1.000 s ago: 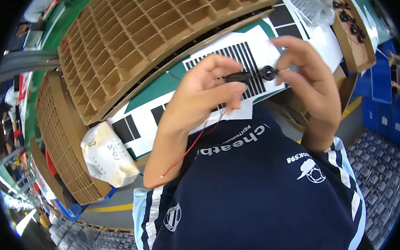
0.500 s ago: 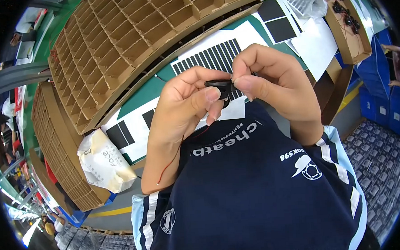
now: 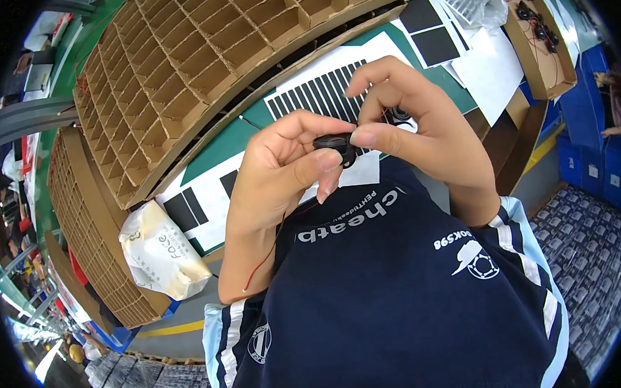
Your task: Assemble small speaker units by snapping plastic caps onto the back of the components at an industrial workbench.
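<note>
My left hand [image 3: 281, 160] pinches a small black round part [image 3: 331, 143], like a little speaker, between thumb and fingers. A thin red wire [image 3: 259, 268] hangs along my left forearm; it seems to come from the held part. My right hand [image 3: 419, 128] is closed at the part's right edge, its thumb pressed there and its index finger raised and bent. Another black round piece [image 3: 399, 113] with a bit of red wire shows behind the right fingers; whether they hold it is unclear. Below the hands lies a white sheet with black strips [image 3: 312, 95].
A large cardboard tray with dividers [image 3: 171, 82] fills the far left of the green table [image 3: 227, 146]. White sheets with black squares [image 3: 435, 45] lie at the far right, near a cardboard box [image 3: 561, 82] of wired black parts. A wrapped white packet [image 3: 162, 251] sits at left.
My right index finger has lifted off the part and the right hand has opened slightly. The part has tilted and moved slightly left, and the second black piece shows more.
</note>
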{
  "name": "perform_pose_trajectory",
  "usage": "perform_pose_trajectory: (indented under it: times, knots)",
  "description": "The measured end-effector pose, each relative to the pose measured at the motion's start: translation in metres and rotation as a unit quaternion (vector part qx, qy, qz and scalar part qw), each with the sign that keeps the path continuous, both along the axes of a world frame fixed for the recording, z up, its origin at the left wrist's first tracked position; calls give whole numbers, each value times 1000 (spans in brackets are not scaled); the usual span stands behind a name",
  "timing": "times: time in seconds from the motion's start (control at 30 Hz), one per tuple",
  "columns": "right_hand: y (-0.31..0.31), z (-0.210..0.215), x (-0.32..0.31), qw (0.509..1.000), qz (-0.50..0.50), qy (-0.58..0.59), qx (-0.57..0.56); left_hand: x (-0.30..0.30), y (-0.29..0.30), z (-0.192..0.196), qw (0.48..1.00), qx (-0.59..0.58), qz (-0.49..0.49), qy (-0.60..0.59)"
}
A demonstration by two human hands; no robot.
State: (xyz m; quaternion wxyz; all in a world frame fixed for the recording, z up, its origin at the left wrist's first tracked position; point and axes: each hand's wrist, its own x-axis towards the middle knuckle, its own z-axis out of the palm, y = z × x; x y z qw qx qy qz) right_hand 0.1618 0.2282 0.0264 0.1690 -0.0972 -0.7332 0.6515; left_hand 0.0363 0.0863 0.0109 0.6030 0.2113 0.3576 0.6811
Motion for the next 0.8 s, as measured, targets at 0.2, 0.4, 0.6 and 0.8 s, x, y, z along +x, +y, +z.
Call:
perform_pose_trajectory:
  times: [0.2,0.4,0.6,0.8]
  knots:
    - [-3,13,-3,968,13,59,242,2,2,8,999,9,2,-35]
    - [-2,9,-2,956,-21,59,287,-9,0,15,951,-45,87,294]
    - [-5,8,-3,919,-72,42,384,-1,-5,56,963,-136,78,220]
    - [-13,8,-10,920,-90,73,375,16,5,26,977,-120,78,159]
